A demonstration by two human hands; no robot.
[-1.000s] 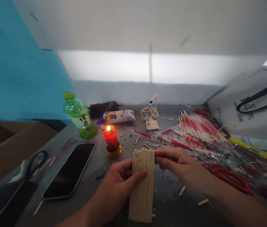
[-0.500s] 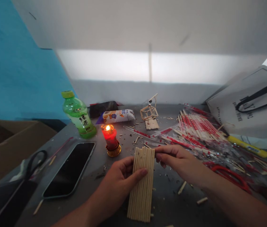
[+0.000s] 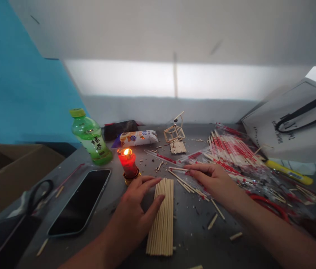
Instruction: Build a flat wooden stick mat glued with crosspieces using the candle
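Flat pale wooden-stick panel: is lying nearer and right of the lit red candle
Left hand: is spreading open over the panel
Right hand: is pinching 1 thin pale stick, right of the candle

On the table, the candle stands between the phone and the packaged sticks, before the snack packet.

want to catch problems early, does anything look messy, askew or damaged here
Yes, mess: short stick bits lie scattered over the desk, right of the lit candle, at odds with the neatly lined-up sticks by the left hand. No liquid looks spilled.
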